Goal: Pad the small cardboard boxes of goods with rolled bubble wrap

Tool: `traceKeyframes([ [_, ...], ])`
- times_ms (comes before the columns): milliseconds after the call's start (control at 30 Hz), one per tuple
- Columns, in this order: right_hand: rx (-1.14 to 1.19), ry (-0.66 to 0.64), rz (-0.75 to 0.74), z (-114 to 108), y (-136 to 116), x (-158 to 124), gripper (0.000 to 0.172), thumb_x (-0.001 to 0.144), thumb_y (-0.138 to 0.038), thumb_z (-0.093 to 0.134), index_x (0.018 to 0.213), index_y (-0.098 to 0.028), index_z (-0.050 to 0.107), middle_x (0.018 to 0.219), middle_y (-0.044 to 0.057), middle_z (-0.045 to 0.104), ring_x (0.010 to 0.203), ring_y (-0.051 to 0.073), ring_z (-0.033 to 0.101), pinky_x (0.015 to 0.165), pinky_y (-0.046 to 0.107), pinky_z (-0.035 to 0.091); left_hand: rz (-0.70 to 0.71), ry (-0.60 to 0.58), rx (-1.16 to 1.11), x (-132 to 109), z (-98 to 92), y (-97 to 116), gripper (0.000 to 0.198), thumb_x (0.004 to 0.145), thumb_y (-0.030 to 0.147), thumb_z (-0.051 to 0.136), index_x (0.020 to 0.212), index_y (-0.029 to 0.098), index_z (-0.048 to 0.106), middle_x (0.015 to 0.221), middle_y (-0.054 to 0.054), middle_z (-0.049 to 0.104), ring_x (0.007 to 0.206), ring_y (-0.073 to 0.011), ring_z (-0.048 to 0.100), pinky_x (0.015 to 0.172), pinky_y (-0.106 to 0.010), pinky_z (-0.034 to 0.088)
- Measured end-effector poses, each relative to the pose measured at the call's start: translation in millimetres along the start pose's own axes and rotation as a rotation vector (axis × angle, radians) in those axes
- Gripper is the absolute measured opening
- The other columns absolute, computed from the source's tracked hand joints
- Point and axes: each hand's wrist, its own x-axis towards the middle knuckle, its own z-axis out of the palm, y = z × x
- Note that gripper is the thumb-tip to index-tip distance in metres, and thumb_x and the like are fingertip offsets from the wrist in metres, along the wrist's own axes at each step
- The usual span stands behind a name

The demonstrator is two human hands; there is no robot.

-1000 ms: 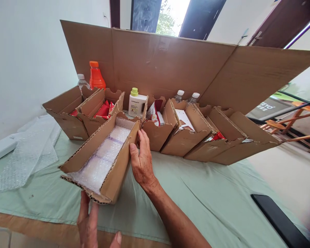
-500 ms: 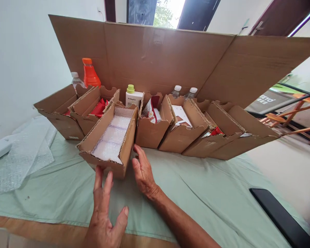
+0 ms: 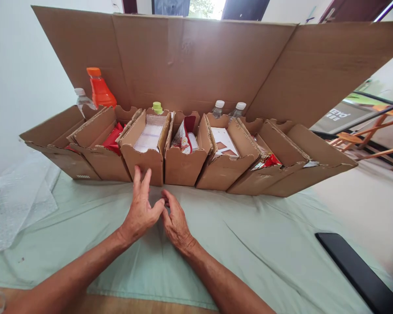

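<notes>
A cardboard bin stands in a row of several like it, with bubble-wrapped packs inside. My left hand is at its front wall, fingers stretched up and apart, the fingertips at or touching the cardboard. Just right of it, my right hand is low in front of the bin's lower right corner, fingers half curled and holding nothing. The two thumbs come close together. To the right, the neighbouring bin holds a red and white printed packet.
A tall cardboard panel stands behind the bins. An orange bottle and a green-capped bottle show above them. Bubble wrap lies at left on the green cloth. At right is a black flat object.
The bin with the bubble-wrapped packs has slid back into line with the others, hiding most of the green-capped bottle. My left hand has moved forward with it.
</notes>
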Motion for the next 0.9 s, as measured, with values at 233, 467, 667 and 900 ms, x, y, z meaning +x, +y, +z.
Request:
traceKeyframes([
  [233, -0.023, -0.033, -0.017, -1.7, 1.0, 0.6, 0.05, 0.095, -0.031, 0.049, 0.142, -0.017, 0.056, 0.136, 0.017, 0.068, 0.123, 0.028, 0.066, 0.108, 0.049, 0.053, -0.051, -0.245, 0.049, -5.7, -13.1, -5.2, 0.073, 0.089, 0.027, 0.058, 0.158, 0.017, 0.039, 0.171, -0.021, 0.024, 0.154, -0.0369, 0.036, 0.112, -0.055, 0.05],
  [467, -0.047, -0.081, -0.1, -12.0, -5.7, 8.3, 0.028, 0.091, -0.026, 0.052, 0.11, -0.022, 0.073, 0.117, 0.011, 0.076, 0.114, 0.026, 0.069, 0.105, 0.044, 0.052, 0.076, -0.297, 0.308, -72.7, -86.9, -28.9, 0.038, 0.096, 0.032, 0.059, 0.131, 0.022, 0.069, 0.133, -0.011, 0.073, 0.127, -0.0299, 0.067, 0.106, -0.048, 0.057],
  [667, -0.074, -0.164, -0.187, -12.8, -88.3, 51.2, 0.035, 0.096, -0.026, 0.052, 0.128, -0.023, 0.066, 0.094, 0.002, 0.076, 0.077, 0.015, 0.068, 0.078, 0.028, 0.055, 0.222, 0.129, 0.389, -130.8, -108.7, -55.5, 0.028, 0.096, 0.021, 0.06, 0.121, 0.026, 0.07, 0.123, -0.007, 0.077, 0.12, -0.0249, 0.071, 0.097, -0.037, 0.061],
  [900, -0.102, -0.229, -0.076, 53.8, -161.5, 143.1, 0.052, 0.092, -0.02, 0.056, 0.143, -0.016, 0.055, 0.067, -0.004, 0.067, 0.055, 0.012, 0.06, 0.06, 0.024, 0.048, 0.169, 0.295, 0.366, -141.7, -104.9, -59.7, 0.027, 0.095, 0.016, 0.058, 0.118, 0.025, 0.069, 0.134, -0.01, 0.069, 0.129, -0.0265, 0.064, 0.104, -0.041, 0.055],
])
